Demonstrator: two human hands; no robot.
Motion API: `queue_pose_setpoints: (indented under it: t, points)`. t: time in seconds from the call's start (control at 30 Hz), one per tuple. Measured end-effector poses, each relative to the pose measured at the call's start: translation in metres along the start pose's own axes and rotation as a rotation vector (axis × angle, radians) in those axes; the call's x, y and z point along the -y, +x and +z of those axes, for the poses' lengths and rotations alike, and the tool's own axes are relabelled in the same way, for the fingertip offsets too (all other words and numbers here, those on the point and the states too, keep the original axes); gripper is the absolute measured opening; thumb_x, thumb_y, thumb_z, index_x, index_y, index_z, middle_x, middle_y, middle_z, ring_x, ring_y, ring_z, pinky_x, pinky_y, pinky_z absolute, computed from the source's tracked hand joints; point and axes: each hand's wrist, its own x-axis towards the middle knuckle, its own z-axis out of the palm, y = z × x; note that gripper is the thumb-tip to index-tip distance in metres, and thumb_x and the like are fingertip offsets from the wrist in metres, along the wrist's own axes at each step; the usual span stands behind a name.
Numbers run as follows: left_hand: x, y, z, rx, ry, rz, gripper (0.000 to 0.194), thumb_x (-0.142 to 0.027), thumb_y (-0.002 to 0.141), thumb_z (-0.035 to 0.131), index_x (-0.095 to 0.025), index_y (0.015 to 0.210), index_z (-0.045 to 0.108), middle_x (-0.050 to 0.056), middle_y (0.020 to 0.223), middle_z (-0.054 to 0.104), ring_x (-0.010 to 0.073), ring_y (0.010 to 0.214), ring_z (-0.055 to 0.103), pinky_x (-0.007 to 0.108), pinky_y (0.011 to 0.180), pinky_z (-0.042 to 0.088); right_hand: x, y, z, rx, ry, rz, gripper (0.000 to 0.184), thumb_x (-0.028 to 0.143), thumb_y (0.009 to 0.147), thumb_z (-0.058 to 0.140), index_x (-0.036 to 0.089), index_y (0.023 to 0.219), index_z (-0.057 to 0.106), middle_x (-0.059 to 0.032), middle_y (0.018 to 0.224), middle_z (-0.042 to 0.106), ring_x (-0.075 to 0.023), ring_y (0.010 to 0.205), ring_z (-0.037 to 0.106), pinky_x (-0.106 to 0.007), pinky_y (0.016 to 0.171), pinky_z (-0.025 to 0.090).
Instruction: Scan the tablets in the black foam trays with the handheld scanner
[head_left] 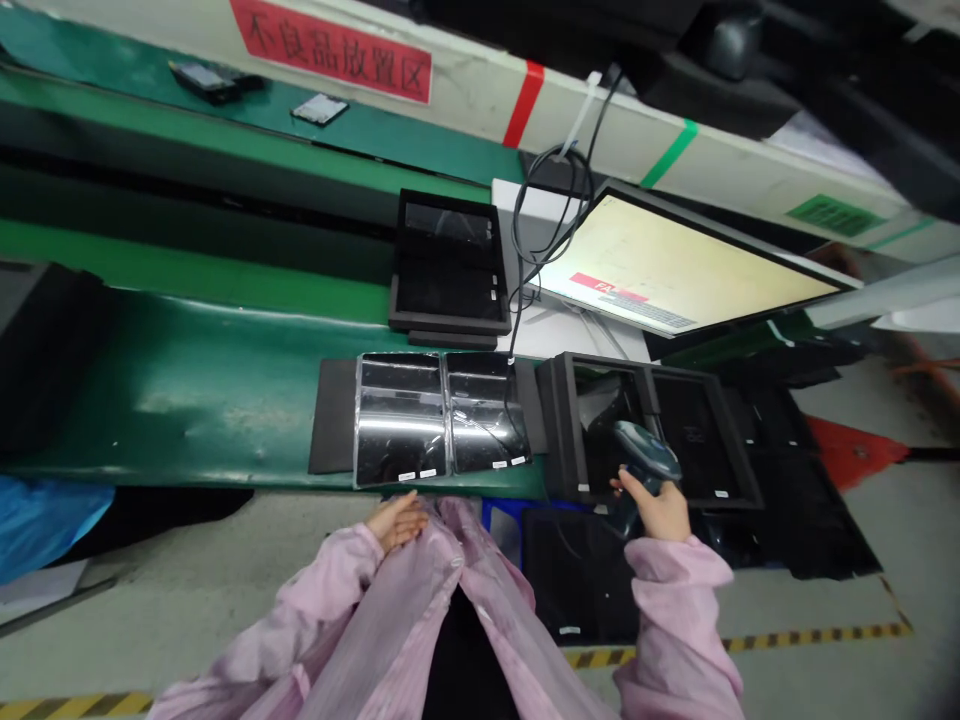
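Observation:
My right hand (658, 505) is closed round the grip of a grey-blue handheld scanner (643, 452), which points at a black tray (564, 425) holding dark screen panels. My left hand (397, 520) rests against my pink coat just below the green bench edge, fingers loosely together, holding nothing that I can see. Two glossy black panels (439, 415) with small white labels lie side by side on a dark mat straight ahead of the left hand.
A second black tray (448, 265) sits farther back on the green belt (187, 380). A tilted monitor (675, 265) with a red bar stands at right, cables hanging before it. More dark trays (795, 500) lie low at right. A red sign (334, 48) runs along the rail.

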Motion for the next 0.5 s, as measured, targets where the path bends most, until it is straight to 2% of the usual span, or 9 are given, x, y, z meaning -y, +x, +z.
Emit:
queue_pose_setpoints:
  t: [0.13,0.27,0.37,0.5]
  points:
    - [0.002,0.018,0.057,-0.024,0.097,0.015,0.035,-0.034,0.077,0.066,-0.007,0.097,0.057,0.016,0.084,0.068,0.0183,0.070,0.066,0.026,0.069,0.052,0.016,0.060,-0.027,-0.127,-0.410,-0.070,0.047,0.048,0.058,0.069,0.014,0.090,0.063,-0.0136,0.080,0.069,-0.0345,0.090,0.064,-0.045,0.080,0.048]
    - [0.002,0.033,0.109,-0.046,-0.009,0.015,0.043,-0.043,0.078,0.063,-0.010,0.103,0.055,0.015,0.091,0.067,0.0173,0.081,0.066,0.024,0.079,0.051,0.028,0.114,-0.026,-0.094,-0.562,-0.079,0.049,0.049,0.064,0.065,0.013,0.096,0.060,-0.0160,0.088,0.068,-0.0324,0.092,0.063,-0.040,0.079,0.047]
    - [0.005,0.035,0.132,-0.102,-0.170,0.031,0.034,-0.039,0.079,0.063,-0.014,0.100,0.056,0.011,0.089,0.067,0.0150,0.081,0.066,0.022,0.081,0.051,0.023,0.141,-0.015,-0.004,-0.581,-0.050,0.040,0.042,0.067,0.064,0.013,0.095,0.059,-0.0141,0.081,0.068,-0.0302,0.087,0.064,-0.038,0.079,0.047]
    - [0.004,0.028,0.150,-0.207,-0.210,0.057,0.030,-0.033,0.079,0.064,-0.013,0.098,0.053,0.007,0.074,0.064,0.0135,0.067,0.064,0.021,0.069,0.052,0.007,0.160,-0.007,0.091,-0.506,-0.029,0.035,0.041,0.071,0.059,0.016,0.096,0.056,-0.0078,0.071,0.068,-0.0261,0.080,0.066,-0.036,0.077,0.047]
